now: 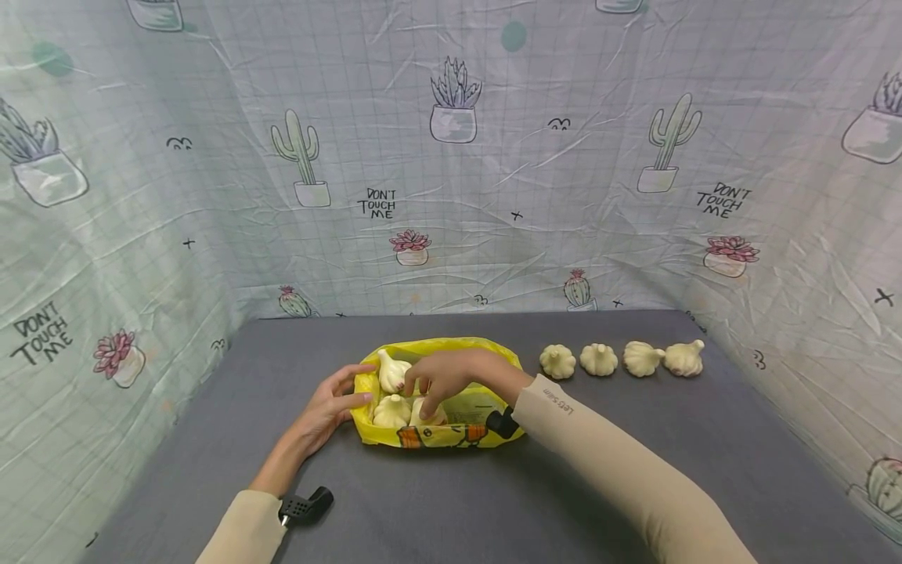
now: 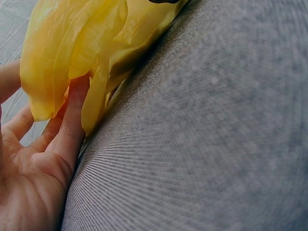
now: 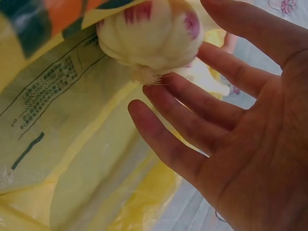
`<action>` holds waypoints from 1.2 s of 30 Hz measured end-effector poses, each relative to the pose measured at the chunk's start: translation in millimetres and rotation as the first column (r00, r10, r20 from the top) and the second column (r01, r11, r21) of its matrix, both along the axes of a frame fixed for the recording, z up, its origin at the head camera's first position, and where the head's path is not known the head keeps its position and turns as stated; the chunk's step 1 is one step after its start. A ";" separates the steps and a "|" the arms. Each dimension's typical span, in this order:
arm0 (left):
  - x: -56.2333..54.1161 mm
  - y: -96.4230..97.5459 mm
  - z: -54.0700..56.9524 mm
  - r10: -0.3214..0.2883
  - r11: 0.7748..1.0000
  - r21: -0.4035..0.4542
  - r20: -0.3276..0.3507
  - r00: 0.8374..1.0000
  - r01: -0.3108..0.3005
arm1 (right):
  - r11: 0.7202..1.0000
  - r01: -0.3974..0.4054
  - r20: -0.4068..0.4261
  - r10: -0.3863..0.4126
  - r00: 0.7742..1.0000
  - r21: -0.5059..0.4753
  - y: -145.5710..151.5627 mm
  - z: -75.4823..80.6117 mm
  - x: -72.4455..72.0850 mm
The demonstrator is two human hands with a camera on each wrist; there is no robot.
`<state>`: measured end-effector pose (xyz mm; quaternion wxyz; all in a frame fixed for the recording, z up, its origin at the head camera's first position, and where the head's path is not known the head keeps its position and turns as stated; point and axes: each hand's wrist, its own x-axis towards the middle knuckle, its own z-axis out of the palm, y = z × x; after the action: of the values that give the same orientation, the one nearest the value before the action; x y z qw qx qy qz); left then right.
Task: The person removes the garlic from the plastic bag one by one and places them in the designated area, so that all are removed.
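A yellow plastic bag (image 1: 451, 345) lies with its mouth spread wide, several garlic bulbs inside. My left hand (image 1: 331, 407) pinches its left rim; in the left wrist view the yellow plastic (image 2: 72, 53) sits between thumb and fingers. My right hand (image 1: 447, 376) reaches into the bag from the right, fingers spread and loosely bent. Its thumb lies over the nearest garlic bulb (image 1: 437, 415). In the right wrist view fingertips touch or nearly touch a purple-spotted garlic bulb (image 3: 149, 33). Two more bulbs, one upper (image 1: 391, 372) and one lower (image 1: 391, 411), sit at the bag's left end.
Several garlic bulbs stand in a row right of the bag, from a left one (image 1: 557, 361) to a right one (image 1: 683, 358). A grey cloth (image 1: 423, 501) covers the table. Patterned sheets (image 1: 493, 180) hang behind and on both sides.
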<state>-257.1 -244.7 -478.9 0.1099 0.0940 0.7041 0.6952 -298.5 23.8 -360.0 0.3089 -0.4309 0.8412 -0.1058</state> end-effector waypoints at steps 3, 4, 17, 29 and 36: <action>0.2 0.2 0.6 -0.003 1.000 0.004 0.003 1.000 0.003 | 1.000 0.003 0.005 -0.003 1.000 0.022 -1.5 -2.4 -0.5; 0.2 0.3 0.7 -0.004 1.000 0.005 0.004 1.000 0.004 | 1.000 0.010 0.018 -0.010 1.000 0.029 -1.6 -3.0 -0.7; -0.1 0.3 0.0 -0.013 1.000 0.013 -0.002 1.000 0.013 | 0.998 0.053 0.130 -0.055 0.990 0.020 4.0 -6.2 -2.4; -0.6 0.6 1.0 -0.005 1.000 0.015 0.008 1.000 0.005 | 0.998 0.056 0.025 -0.056 0.998 -0.005 9.2 11.7 -5.5; -0.3 0.0 -0.1 0.010 1.000 -0.002 0.006 1.000 -0.010 | 0.996 0.072 0.039 -0.070 0.997 -0.060 15.2 19.9 -3.5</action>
<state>-257.3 -244.7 -479.0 0.1086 0.0881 0.7049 0.6954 -302.1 39.0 -340.1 0.3070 -0.4080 0.8466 -0.1505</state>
